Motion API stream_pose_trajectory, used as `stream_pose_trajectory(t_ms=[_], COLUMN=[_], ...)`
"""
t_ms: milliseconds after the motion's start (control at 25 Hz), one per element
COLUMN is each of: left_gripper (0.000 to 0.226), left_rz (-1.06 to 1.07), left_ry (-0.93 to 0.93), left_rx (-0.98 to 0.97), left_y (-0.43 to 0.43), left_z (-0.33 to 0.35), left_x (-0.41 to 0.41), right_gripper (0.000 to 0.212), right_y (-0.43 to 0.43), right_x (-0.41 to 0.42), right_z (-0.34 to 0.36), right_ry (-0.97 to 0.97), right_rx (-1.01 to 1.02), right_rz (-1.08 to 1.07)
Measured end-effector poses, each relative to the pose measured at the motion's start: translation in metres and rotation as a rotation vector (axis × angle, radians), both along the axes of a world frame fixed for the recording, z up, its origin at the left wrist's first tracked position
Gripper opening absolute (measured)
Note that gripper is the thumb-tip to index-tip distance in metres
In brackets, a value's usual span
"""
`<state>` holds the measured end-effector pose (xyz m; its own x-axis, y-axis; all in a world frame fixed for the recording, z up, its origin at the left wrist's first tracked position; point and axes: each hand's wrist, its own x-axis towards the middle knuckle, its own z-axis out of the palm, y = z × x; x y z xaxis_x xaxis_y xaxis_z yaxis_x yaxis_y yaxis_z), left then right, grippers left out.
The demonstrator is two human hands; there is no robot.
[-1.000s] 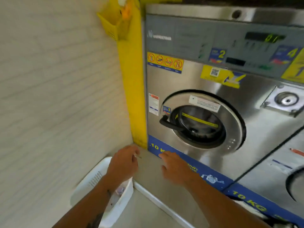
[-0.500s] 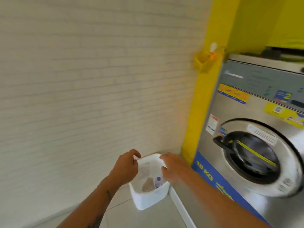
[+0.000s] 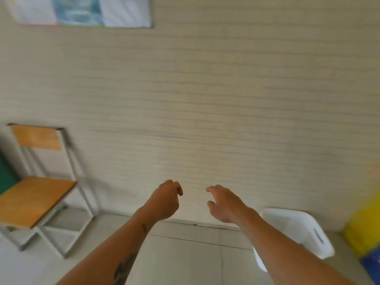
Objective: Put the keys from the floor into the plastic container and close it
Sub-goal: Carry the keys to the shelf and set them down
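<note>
My left hand (image 3: pixel 165 200) is raised in front of the wall with its fingers curled in; nothing shows in it. My right hand (image 3: pixel 225 203) is stretched out beside it with fingers spread and empty. A white plastic basket (image 3: pixel 292 225) stands on the floor at the lower right, partly behind my right forearm. No keys and no lidded plastic container are in view. The picture is blurred by motion.
A metal folding chair (image 3: pixel 39 194) with an orange wooden seat and back stands at the left against the pale brick wall (image 3: pixel 205 99). A poster (image 3: pixel 82 11) hangs at the top left. A yellow post (image 3: pixel 364 229) is at the right edge. Grey tiled floor (image 3: pixel 185 260) lies below.
The view has swung left from the washing machine to the wall and chair. Both hands have left the white basket, which now sits at the lower right.
</note>
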<state>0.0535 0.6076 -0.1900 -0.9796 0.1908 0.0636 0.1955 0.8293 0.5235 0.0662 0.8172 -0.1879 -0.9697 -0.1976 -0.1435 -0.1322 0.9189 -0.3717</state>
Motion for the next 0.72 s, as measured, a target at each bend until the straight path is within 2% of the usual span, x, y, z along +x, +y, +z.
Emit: stream_pose_trajectory(t_ms=[240,520,720], left_gripper=[0.046,0.033,0.034], left_rz=[0.258,0.583,0.745], left_ry=[-0.057,-0.107,-0.126], left_rx=[-0.132,-0.094,-0.013], left_y=[-0.198,-0.383,-0.496], left_z=[0.027,0.034,0.035], left_x=[0.002,-0.003,-0.037], right_gripper=[0.057,0.056,0.054], right_y=[-0.200,-0.398,-0.529], right_x=[-0.039,-0.100,-0.171], right_z=[0.026,0.030,0.028], right_ry=[0.022,0.004,-0.048], right_rx=[0.014,-0.057,-0.186], right_rz=[0.232,0.482,0.587])
